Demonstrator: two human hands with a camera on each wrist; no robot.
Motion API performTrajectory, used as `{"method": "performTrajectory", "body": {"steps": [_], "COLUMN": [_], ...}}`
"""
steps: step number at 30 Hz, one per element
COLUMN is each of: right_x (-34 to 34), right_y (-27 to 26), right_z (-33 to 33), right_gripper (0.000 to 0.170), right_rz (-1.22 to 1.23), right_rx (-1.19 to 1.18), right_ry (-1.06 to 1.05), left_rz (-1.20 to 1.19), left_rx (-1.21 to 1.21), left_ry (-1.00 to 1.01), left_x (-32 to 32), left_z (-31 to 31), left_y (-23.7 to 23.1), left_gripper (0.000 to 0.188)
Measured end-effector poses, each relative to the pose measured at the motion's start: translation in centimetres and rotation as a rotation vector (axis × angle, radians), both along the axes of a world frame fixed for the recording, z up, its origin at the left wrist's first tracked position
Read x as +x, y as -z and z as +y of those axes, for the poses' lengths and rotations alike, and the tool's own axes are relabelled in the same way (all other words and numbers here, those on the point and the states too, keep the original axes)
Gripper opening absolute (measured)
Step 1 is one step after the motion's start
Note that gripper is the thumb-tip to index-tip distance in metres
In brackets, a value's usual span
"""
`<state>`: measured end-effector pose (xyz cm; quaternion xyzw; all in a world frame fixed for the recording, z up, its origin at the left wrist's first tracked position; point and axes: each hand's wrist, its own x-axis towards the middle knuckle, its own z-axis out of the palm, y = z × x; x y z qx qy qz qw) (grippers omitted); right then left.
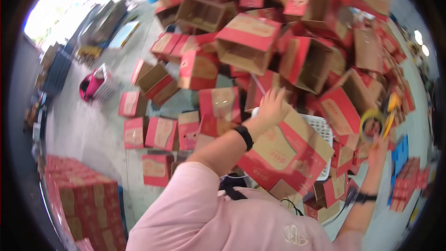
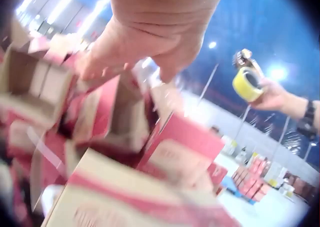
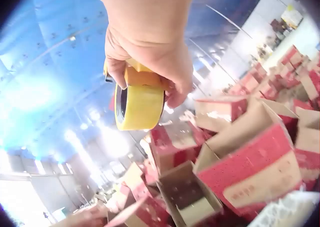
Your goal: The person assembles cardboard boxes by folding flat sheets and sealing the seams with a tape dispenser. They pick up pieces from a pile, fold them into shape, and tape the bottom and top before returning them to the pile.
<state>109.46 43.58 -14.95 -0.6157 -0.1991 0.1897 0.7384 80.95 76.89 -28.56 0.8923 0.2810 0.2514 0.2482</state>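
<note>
A red and tan cardboard box (image 1: 288,158) lies right in front of the person, its printed flat side up. The left hand (image 1: 272,107) hovers at the far edge of this box with fingers extended and nothing gripped; its wrist wears a dark band. Beside it a thin pale strip (image 1: 258,83) runs toward the other boxes. Out to the right, the right hand (image 1: 378,148) holds a tape dispenser (image 3: 142,78) loaded with a roll of yellow tape (image 3: 141,109), thumb and fingers curled round its orange body. The roll hangs below the hand in the right wrist view.
A white plastic crate (image 1: 323,128) shows under the box's right side. Open empty cartons (image 1: 246,44) are heaped beyond it. Stacked red cartons (image 1: 83,200) stand at lower left, a white basket (image 1: 106,86) on the floor at left, a blue pallet (image 1: 399,158) at right.
</note>
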Motion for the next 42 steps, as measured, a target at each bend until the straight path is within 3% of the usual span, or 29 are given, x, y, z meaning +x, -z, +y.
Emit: {"method": "performTrajectory", "body": {"steps": [1, 2, 3, 5, 7, 10, 15, 17, 18, 19, 20, 21, 22, 23, 25, 27, 28, 29, 30, 31, 33, 35, 36, 39, 41, 42], "right_x": [-2.7, -4.8, -5.5, -13.1, -16.3, -16.5, -14.7, -14.9, -15.7, -15.6, -15.6, -15.4, -14.6, -13.4, -11.5, -13.6, -15.9, -18.1, -19.2, -20.0, -21.5, -21.2, -21.2, -17.5, -14.4, -14.2], "right_y": [3.4, 7.0, 12.2, 14.1, 16.7, 21.7, 23.9, 23.0, 20.9, 20.6, 19.7, 18.8, 19.3, 20.6, 20.2, 14.3, 9.5, 4.5, 1.9, 0.8, -4.1, -6.0, -6.5, -5.5, -7.1, -8.3], "right_z": [-1.8, -3.6, -7.1, -7.3, -9.2, -12.2, -13.9, -13.6, -12.7, -13.2, -13.1, -13.3, -14.6, -16.1, -17.1, -16.6, -14.1, -11.5, -10.9, -10.8, -9.4, -7.7, -7.2, -7.1, -6.2, -5.0], "right_gripper": [0.044, 0.041, 0.038, 0.042, 0.044, 0.041, 0.041, 0.045, 0.046, 0.046, 0.047, 0.048, 0.048, 0.045, 0.043, 0.046, 0.050, 0.055, 0.066, 0.072, 0.076, 0.077, 0.078, 0.070, 0.066, 0.066], "right_rz": [0.193, 0.445, 0.521, 0.740, 0.854, 0.986, 0.967, 0.979, 1.003, 0.978, 0.951, 0.927, 0.897, 0.940, 0.950, 0.369, 0.271, 0.181, 0.178, 0.217, 0.020, -0.073, -0.159, 0.067, -0.440, -0.440], "right_rx": [0.023, 0.044, -0.030, 0.061, -0.058, -0.165, -0.095, -0.017, 0.036, 0.055, 0.096, 0.141, 0.197, 0.219, 0.301, -0.227, -0.290, -0.361, -0.285, -0.226, -0.372, -0.459, -0.545, -0.471, -0.804, -0.804], "right_ry": [-0.026, 0.013, 0.084, 0.219, 0.318, 0.337, 0.154, 0.196, 0.197, 0.265, 0.336, 0.402, 0.444, 0.453, 0.463, -0.041, -0.013, 0.017, -0.105, -0.246, -0.534, -0.550, -0.582, -0.464, -0.382, -0.406], "left_rz": [0.214, 0.415, 0.610, 0.498, 0.407, 0.446, 0.477, 0.417, 0.044, -0.134, -0.218, -0.245, -0.208, -0.177, 0.140, -0.031, -0.037, -0.334, -0.630, -0.629, -0.579, -0.507, -0.519, -0.572, -0.537, -0.565], "left_rx": [-0.117, -0.349, -0.592, -0.549, -0.499, -0.455, -0.495, -0.679, -1.075, -1.406, -1.441, -1.415, -1.393, -1.363, -1.028, -1.135, -1.108, -1.080, -1.051, -1.048, -0.844, -0.851, -0.887, -0.960, -0.879, -0.903], "left_ry": [-0.088, -0.069, -0.045, -0.101, -0.165, -0.181, -0.289, -0.246, -0.226, 0.036, 0.116, 0.119, 0.221, 0.317, 0.316, 0.175, 0.216, 0.131, 0.039, 0.065, 0.060, 0.015, 0.096, 0.266, 0.288, 0.274], "left_x": [-2.5, -5.0, -7.2, -9.9, -11.4, -11.5, -10.5, -11.3, -11.8, -12.2, -12.4, -12.6, -13.4, -14.2, -15.8, -15.1, -13.7, -12.4, -11.4, -10.3, -8.2, -6.6, -6.2, -7.1, -7.7, -7.7], "left_z": [-1.4, -2.4, -3.5, -5.8, -8.0, -8.8, -8.4, -6.8, -6.8, -5.5, -5.2, -5.4, -4.6, -3.4, -0.7, -1.3, -1.9, -3.8, -5.5, -6.5, -7.8, -7.5, -7.1, -6.1, -6.0, -6.1], "left_y": [5.1, 7.4, 9.0, 11.5, 12.2, 10.4, 9.9, 5.0, 5.2, 3.7, -0.5, -4.7, -5.8, -6.5, -4.6, -5.3, -7.7, -11.3, -13.6, -14.4, -15.4, -15.0, -14.9, -13.7, -13.7, -13.6], "left_gripper": [0.079, 0.078, 0.078, 0.077, 0.076, 0.076, 0.066, 0.063, 0.052, 0.047, 0.045, 0.043, 0.043, 0.043, 0.042, 0.044, 0.044, 0.046, 0.048, 0.048, 0.053, 0.056, 0.057, 0.061, 0.064, 0.067]}}
